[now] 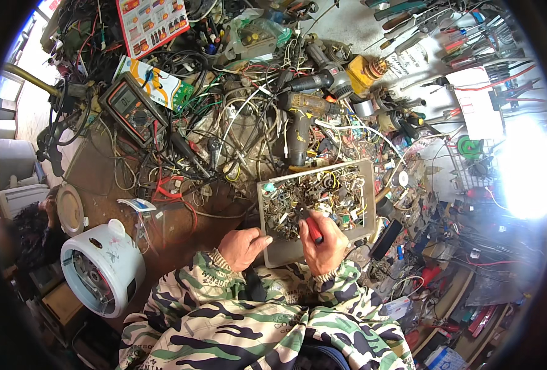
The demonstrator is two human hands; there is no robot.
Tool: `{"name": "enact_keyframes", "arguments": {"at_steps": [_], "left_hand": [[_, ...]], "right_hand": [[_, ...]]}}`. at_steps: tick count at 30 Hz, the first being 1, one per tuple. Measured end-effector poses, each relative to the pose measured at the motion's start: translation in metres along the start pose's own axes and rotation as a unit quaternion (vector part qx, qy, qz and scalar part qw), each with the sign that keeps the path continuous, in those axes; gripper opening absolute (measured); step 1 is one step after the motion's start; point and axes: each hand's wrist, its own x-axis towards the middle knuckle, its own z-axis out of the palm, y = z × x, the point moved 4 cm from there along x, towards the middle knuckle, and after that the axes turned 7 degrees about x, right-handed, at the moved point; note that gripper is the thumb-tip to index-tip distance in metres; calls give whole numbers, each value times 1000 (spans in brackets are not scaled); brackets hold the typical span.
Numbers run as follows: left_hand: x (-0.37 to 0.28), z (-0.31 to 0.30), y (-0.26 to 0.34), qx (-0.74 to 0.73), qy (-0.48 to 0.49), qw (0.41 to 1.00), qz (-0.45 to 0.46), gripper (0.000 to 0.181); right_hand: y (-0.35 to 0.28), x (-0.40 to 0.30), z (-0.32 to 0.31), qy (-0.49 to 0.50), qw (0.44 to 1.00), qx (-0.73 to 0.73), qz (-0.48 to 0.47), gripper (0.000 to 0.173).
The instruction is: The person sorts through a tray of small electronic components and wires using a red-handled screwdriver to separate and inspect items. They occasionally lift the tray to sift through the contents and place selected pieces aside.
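Note:
My right hand (323, 241) is closed around a red-handled tool (314, 230), whose dark metal end points down into the loose parts in a shallow rectangular tray (284, 252). Which kind of tool it is cannot be told. Screws, small metal pieces and bits of wire (301, 196) fill much of the tray. My left hand (244, 249) is at the tray's left edge, its thumb pointing towards the rim and its fingers curled under; whether it grips anything is hidden. A cordless drill (299, 122) lies just beyond the tray.
A multimeter (133, 110) and tangled cables (236, 106) lie further back. Red-handled pliers (169, 188) are left of the tray. A white round appliance housing (104, 268) stands at the left, near a person (32, 231). Tools and parts crowd the right side.

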Motion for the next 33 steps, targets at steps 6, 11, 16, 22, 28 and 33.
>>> {"name": "enact_keyframes", "arguments": {"at_steps": [6, 11, 16, 22, 28, 33], "left_hand": [[3, 3, -6, 31, -41, 999, -19, 47], [2, 4, -7, 12, -38, 999, -11, 43], [5, 2, -7, 40, -53, 998, 0, 43], [4, 5, -10, -25, -43, 999, -6, 43], [6, 4, -11, 14, -55, 998, 14, 43], [5, 2, -4, -53, -54, 997, -14, 43]], "right_hand": [[25, 6, 47, -42, 998, 19, 52, 27], [18, 1, 27, -165, 983, 58, 56, 29], [-1, -9, -21, -187, 975, 83, 88, 26], [-1, -12, -25, -45, 998, -33, 26, 27], [25, -8, 14, -58, 995, -30, 71, 32], [16, -20, -3, -183, 974, 111, 77, 33]]}}
